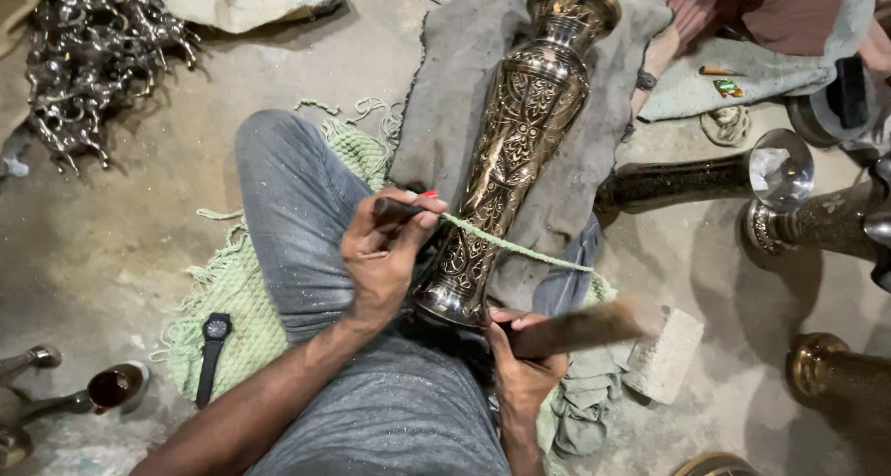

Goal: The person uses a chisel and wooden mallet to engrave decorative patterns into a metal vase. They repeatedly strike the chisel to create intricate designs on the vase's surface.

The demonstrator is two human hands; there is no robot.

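A tall engraved brass vase point(520, 142) lies on a grey cloth point(455, 96) across my lap, its base toward me. My left hand point(385, 253) grips a thin dark chisel-like tool point(394, 212) whose tip rests against the vase's lower body. My right hand point(524, 365) is closed on a wooden mallet handle point(585, 328), blurred, just right of the vase's base. A green cord point(520, 249) runs across the vase from the left hand to the right.
A green woven mat point(232, 300) with a black wristwatch point(213, 341) lies at my left. A pile of metal parts point(88, 63) sits top left. More brass vases point(817, 221) and a stone block point(664, 355) stand at right.
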